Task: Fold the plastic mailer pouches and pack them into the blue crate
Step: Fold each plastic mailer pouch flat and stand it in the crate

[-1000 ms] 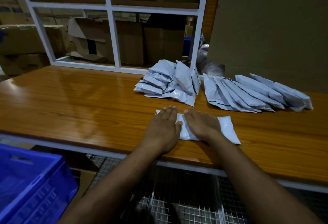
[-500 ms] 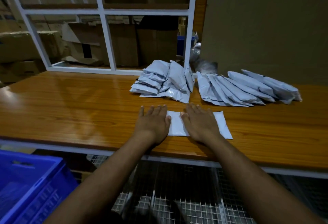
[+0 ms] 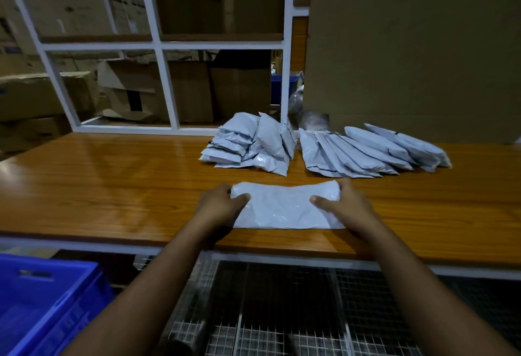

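Gripping a crinkled pale-grey pouch (image 3: 284,205) by its ends, both hands (image 3: 222,203) curl round it.

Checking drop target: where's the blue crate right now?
In the head view the blue crate sits at the bottom left, below the wooden table's front edge, left of the person's left forearm and apart from both hands.

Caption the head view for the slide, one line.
Both hands, left hand and right hand, grip the ends of a white mailer pouch on the wooden bench.
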{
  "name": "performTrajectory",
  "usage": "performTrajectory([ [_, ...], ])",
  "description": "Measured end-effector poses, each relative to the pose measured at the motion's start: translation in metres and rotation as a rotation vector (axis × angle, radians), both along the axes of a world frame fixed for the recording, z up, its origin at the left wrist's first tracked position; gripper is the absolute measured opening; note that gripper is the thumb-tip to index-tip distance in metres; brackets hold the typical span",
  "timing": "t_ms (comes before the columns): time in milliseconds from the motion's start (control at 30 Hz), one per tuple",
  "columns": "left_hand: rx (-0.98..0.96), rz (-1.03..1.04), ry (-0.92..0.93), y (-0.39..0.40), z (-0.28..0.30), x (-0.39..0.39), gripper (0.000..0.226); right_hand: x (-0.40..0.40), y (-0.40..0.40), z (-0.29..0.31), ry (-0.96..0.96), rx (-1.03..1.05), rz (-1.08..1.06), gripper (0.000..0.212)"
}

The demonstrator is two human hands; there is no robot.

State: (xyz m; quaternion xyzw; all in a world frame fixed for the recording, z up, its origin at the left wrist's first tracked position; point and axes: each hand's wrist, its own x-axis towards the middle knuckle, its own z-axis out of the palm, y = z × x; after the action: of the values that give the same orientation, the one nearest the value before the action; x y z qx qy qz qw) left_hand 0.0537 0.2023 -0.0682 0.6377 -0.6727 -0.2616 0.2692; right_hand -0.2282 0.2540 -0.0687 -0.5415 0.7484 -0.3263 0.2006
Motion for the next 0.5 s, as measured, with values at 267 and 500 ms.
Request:
performTrajectory([
  [267, -0.336, -0.242, 0.347, 0.009, 0.013, 0.026, 0.03, -0.009, 0.021, 0.023, -0.174, -0.343, 0.252, 0.03],
  [500, -0.212, -0.237, 0.245, 0.005, -0.011, 0.048, 0.05, 0.007, 0.023, 0.023, 0.087, -0.121, 0.298, 0.028],
])
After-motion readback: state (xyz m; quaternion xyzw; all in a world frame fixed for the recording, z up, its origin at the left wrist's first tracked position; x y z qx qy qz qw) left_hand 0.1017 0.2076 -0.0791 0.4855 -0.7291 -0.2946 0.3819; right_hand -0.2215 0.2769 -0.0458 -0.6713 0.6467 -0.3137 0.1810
